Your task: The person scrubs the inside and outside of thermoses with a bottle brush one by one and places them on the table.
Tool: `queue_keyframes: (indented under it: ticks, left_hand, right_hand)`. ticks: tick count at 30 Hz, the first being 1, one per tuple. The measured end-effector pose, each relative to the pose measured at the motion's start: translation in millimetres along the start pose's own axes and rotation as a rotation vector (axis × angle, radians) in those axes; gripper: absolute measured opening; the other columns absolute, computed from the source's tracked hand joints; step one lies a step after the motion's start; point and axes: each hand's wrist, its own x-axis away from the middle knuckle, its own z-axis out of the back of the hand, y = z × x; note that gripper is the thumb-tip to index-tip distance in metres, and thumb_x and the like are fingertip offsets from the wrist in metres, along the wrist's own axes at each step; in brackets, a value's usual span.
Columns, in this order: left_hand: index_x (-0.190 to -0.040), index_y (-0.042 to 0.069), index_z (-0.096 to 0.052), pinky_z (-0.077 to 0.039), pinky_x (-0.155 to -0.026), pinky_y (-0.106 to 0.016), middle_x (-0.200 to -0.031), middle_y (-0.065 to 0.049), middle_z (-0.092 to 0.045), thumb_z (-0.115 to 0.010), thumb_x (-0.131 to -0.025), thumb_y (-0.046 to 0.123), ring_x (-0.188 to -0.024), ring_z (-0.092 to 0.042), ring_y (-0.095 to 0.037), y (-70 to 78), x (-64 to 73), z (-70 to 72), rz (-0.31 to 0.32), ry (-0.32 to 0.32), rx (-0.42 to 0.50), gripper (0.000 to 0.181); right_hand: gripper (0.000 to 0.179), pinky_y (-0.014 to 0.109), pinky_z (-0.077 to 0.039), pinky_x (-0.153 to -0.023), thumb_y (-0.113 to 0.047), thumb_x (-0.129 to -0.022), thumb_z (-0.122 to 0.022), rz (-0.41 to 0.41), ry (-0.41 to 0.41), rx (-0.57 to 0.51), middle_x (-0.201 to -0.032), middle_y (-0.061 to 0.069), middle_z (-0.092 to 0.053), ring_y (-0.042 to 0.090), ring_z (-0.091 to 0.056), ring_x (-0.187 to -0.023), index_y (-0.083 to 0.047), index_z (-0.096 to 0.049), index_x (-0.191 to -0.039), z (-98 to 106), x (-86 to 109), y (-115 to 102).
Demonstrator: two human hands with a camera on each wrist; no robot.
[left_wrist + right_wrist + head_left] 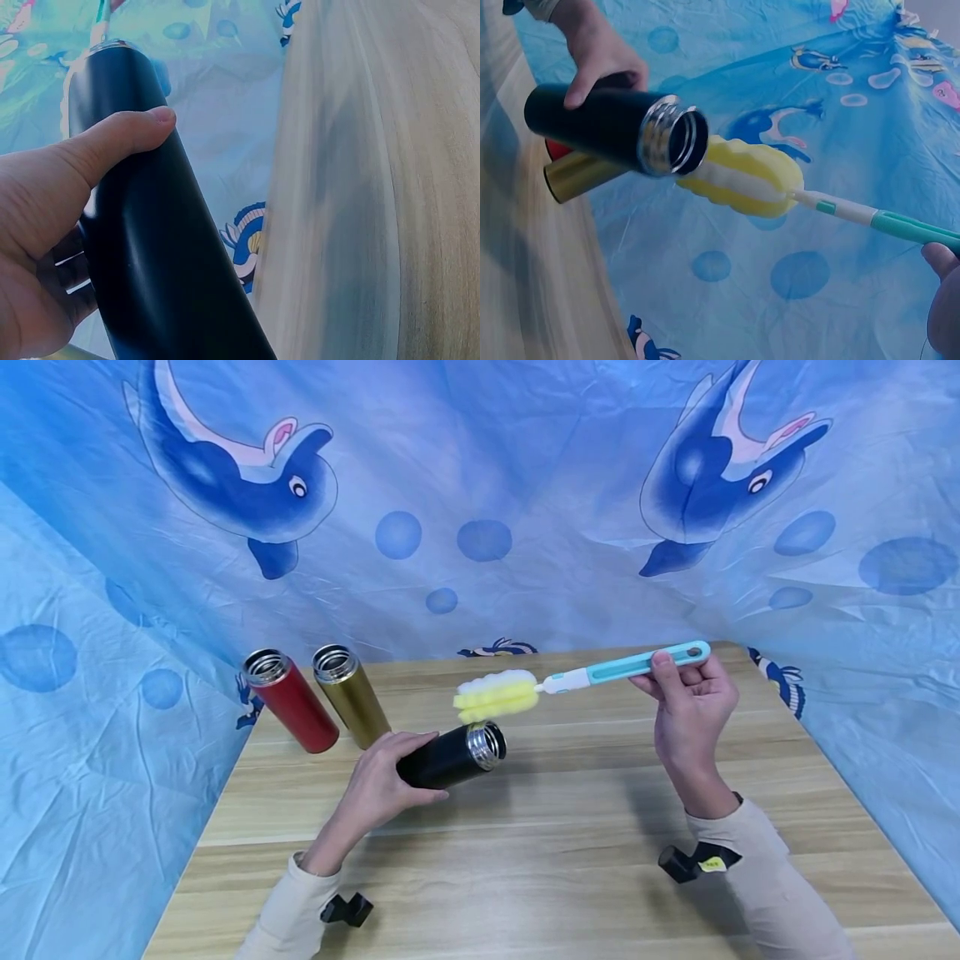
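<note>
My left hand [382, 781] grips a black vacuum flask [442, 760] round its body, tilted nearly level with its open steel mouth facing right. In the left wrist view the thumb lies across the dark flask [150, 217]. My right hand [693, 710] pinches the turquoise handle of a bottle brush [630, 667]. Its yellow and white sponge head [498, 693] is outside the flask, just above and behind the mouth in the head view. The right wrist view shows the sponge [742, 176] partly hidden behind the flask's steel neck [664, 135].
A red flask [300, 706] and a gold flask [356, 702] stand lidless at the back left of the wooden table [570, 860]. Blue cloth [480, 585] printed with dolphins hangs behind the table and along its sides.
</note>
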Motion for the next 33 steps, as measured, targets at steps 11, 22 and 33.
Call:
queue_keyframes:
  ticks: [11, 22, 33]
  left_hand:
    - [-0.133, 0.021, -0.07, -0.052, -0.085, -0.045, -0.124, 0.0, -0.071, -0.098, -0.062, 0.045, -0.108, -0.06, -0.021, -0.3, 1.4, 2.9, 0.064, -0.024, 0.02, 0.079]
    - [-0.131, 0.018, -0.071, -0.052, -0.085, -0.047, -0.123, -0.004, -0.072, -0.1, -0.061, 0.037, -0.106, -0.062, -0.022, 0.9, 0.6, 4.0, 0.062, 0.008, 0.016, 0.079]
    - [-0.133, 0.02, -0.07, -0.05, -0.09, -0.053, -0.125, -0.005, -0.071, -0.098, -0.063, 0.045, -0.109, -0.062, -0.024, 0.6, 0.1, 4.9, 0.12, 0.0, 0.047, 0.08]
  right_hand:
    - [0.011, 0.035, -0.061, -0.07, 0.014, -0.092, -0.064, -0.009, 0.015, 0.036, -0.085, 0.023, -0.071, 0.028, -0.077, -0.078, 0.018, -0.058, -0.1, 13.8, 0.9, -1.9]
    - [0.01, 0.034, -0.061, -0.069, 0.015, -0.092, -0.062, 0.019, 0.005, 0.058, -0.085, 0.023, -0.071, 0.027, -0.076, -0.077, 0.019, -0.058, -0.1, 23.6, 0.9, -4.3]
    - [0.009, 0.034, -0.061, -0.065, 0.014, -0.092, -0.064, 0.006, 0.019, 0.046, -0.083, 0.023, -0.071, 0.027, -0.076, -0.074, 0.02, -0.058, -0.097, 27.4, 2.2, -6.3]
